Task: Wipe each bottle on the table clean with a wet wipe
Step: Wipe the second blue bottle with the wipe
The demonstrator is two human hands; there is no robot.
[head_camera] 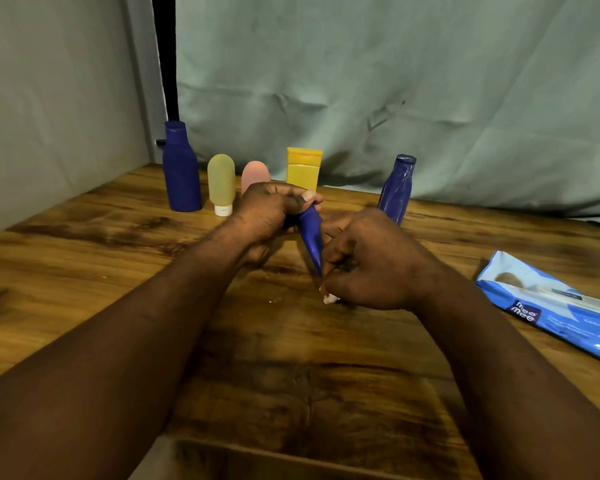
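A small blue bottle is gripped at its far end by the curled left hand. A wet wipe is pinched against its near end by the closed right hand. The bottle is held over mid-table, its long axis slanting from far to near-right.

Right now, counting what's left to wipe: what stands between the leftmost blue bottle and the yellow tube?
Head view: a green bottle and a pink bottle, partly behind the left hand.

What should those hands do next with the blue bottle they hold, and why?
Probably slide the right hand with the white wipe up along the small blue bottle toward the left hand, which grips its upper end. The wipe shows only at the bottle's lower end, so the bare middle looks like the next stretch to clean.
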